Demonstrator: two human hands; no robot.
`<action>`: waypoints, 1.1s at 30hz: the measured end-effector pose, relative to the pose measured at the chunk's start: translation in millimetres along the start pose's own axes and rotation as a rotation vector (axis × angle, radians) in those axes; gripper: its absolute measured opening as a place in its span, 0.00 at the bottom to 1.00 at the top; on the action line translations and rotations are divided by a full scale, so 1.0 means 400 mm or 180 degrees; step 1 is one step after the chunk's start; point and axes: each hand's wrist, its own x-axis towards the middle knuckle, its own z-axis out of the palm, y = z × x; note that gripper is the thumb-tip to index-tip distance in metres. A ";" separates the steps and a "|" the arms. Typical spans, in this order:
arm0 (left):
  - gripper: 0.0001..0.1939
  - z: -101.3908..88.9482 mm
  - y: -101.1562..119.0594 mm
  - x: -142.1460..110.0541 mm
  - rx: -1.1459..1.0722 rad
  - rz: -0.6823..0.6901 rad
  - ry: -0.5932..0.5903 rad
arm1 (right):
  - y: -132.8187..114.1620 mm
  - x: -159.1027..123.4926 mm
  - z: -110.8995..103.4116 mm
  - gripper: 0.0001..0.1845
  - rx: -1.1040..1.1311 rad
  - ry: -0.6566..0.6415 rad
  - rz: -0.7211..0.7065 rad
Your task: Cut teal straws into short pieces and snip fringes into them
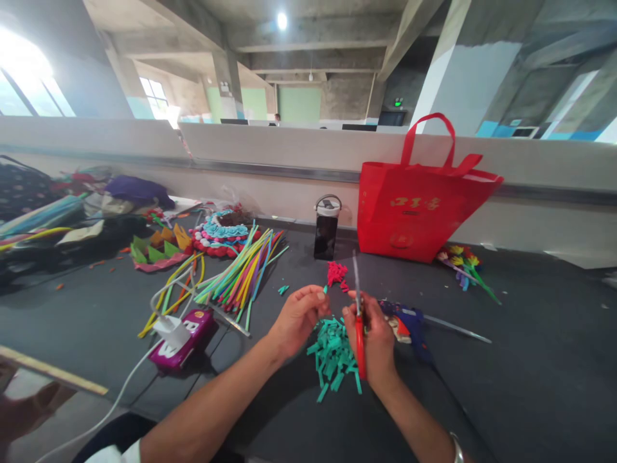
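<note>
My left hand [303, 315] pinches a small teal strip [326, 290] between thumb and fingertips, above the dark table. In my right hand [373, 334] is a pair of scissors [360, 341] with red handles, its blades pointing up and away from me. Below and between both hands lies a loose pile of teal strips [335, 354]. Just beyond the hands sits a smaller heap of pinkish-red pieces [336, 273]. A few teal bits [283, 290] rest to the left of that heap. A blue glue gun [409, 318] with a clear stick lies beside my right hand, partly covered by it.
A bottle [326, 228] and a red bag [414, 212] stand at the back. Coloured pipe cleaners [245, 270] lie left of centre. Nearer is a purple power strip [186, 341] with a white plug and cable. Small flowers [463, 260] lie at right.
</note>
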 end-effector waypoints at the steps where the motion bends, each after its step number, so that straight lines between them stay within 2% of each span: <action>1: 0.07 0.001 0.003 0.000 -0.0073 0.0077 0.0052 | 0.005 -0.006 0.004 0.16 -0.0104 -0.0075 -0.0099; 7: 0.07 0.000 0.002 -0.003 -0.0209 0.0424 0.0053 | 0.006 -0.025 0.016 0.18 -0.0382 -0.0427 -0.0408; 14: 0.09 0.006 -0.012 -0.011 -0.0334 0.0302 0.0096 | 0.011 -0.029 0.021 0.21 -0.0564 -0.0704 -0.0388; 33: 0.11 0.016 -0.009 -0.017 -0.0287 0.0218 0.0110 | 0.010 -0.030 0.017 0.19 -0.0579 -0.0685 -0.0503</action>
